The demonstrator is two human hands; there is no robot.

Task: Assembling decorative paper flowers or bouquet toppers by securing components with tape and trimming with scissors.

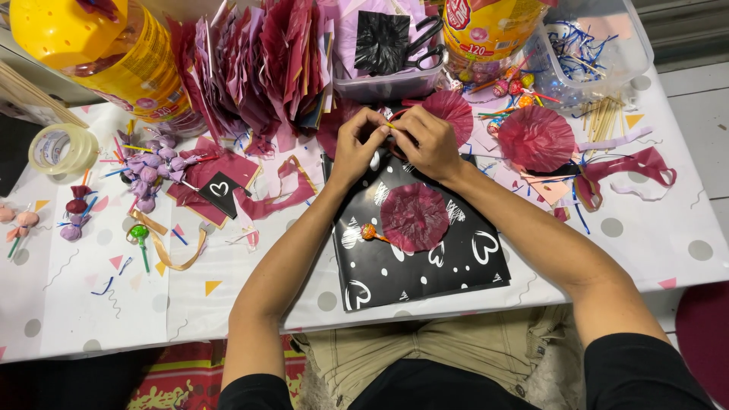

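Both hands meet at the far edge of the black paper sheet with white hearts (pixel 414 262): the left hand (pixel 357 144) and right hand (pixel 433 143) pinch their fingertips together on a thin stick. One crimped maroon paper disc (pixel 414 216) with an orange lollipop (pixel 369 231) lies on the sheet; wrapped purple lollipops (pixel 148 173) sit finished at left. Two yellow-lidded plastic jars (pixel 99 53) with red-and-white labels stand at the far edge.

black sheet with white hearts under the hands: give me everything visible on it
The black sheet looks like glossy wrapping paper, printed with white hearts, dots and scribbles. It lies flat on the table's dotted white cloth, slightly skewed, near edge close to the table edge. A pleated dark red paper round rests on its middle, with a lollipop beside that. The left hand and right hand work above its far edge.
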